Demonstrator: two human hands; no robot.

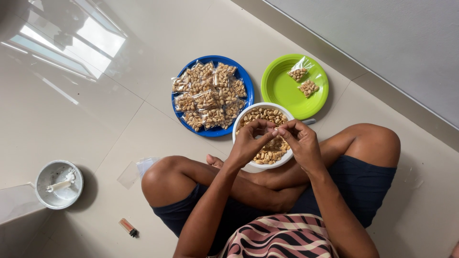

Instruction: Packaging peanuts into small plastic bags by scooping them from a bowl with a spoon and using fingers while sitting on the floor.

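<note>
Striped cloth (282, 236) lies nearest the lens, over the lap of a person seated cross-legged on the tiled floor (95, 110).

Blue plate (243, 79): heaped with many filled peanut packets (210, 95); judged the finished lot, the larger share.

Green plate (282, 91): only two small peanut bags (303, 81) are laid on it, well apart from the heap.

White bowl (237, 125): loose peanuts (265, 114) are seen inside, so a fair stock is judged left to pack.

Left hand (248, 143) and right hand (301, 143): held over the bowl, fingertips pinched together and meeting; something small, possibly a clear bag or a few nuts, seems to be gripped between them, though it cannot be made out.

Metal tin (79, 184) with a white candle (61, 184): set well to the side. Empty clear bags (138, 167) are laid by the knee. A small lighter (128, 227) lies on the floor near the tin.
</note>
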